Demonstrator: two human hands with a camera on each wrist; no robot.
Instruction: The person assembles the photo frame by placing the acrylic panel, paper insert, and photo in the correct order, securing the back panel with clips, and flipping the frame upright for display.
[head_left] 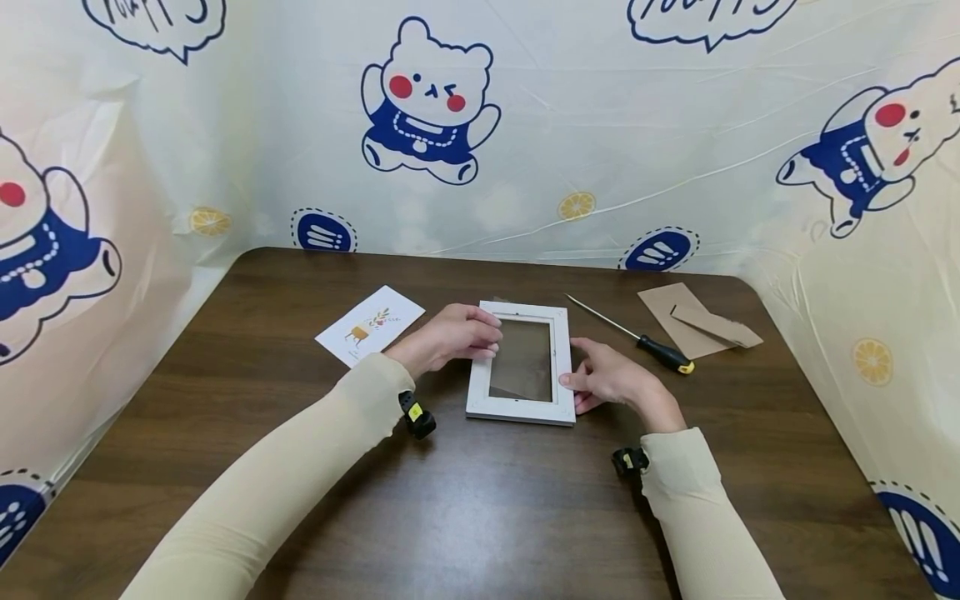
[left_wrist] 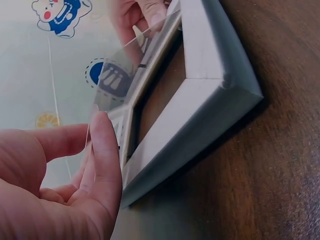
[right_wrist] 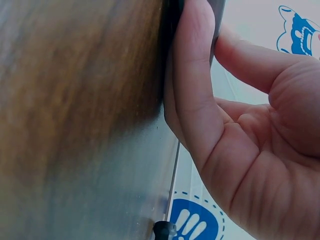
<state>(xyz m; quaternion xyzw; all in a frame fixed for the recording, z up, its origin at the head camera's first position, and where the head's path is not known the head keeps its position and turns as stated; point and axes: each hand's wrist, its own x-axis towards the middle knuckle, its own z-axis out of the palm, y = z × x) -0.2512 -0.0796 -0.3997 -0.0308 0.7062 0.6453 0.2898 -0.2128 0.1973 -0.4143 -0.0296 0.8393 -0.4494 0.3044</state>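
A white picture frame [head_left: 525, 410] lies on the table between the two hands, its middle opening showing dark brown. My left hand [head_left: 453, 335] is over the frame's left side. Seen from the left wrist, its thumb and fingers pinch the edge of a thin clear sheet [left_wrist: 117, 75], which stands tilted above the frame's opening. From the right, my right hand [head_left: 603, 375] grips the frame's side edge, thumb on the top border and fingers along the outer side. Part of those fingers is hidden behind the frame.
Left of the frame lies a white card [head_left: 390, 317] with a printed plant drawing. A screwdriver [head_left: 660, 353] with a black and yellow handle lies to the right, beside a brown cardboard piece [head_left: 667, 304] with a folded flap [head_left: 716, 325]. A patterned curtain [head_left: 525, 167] hangs behind the table.
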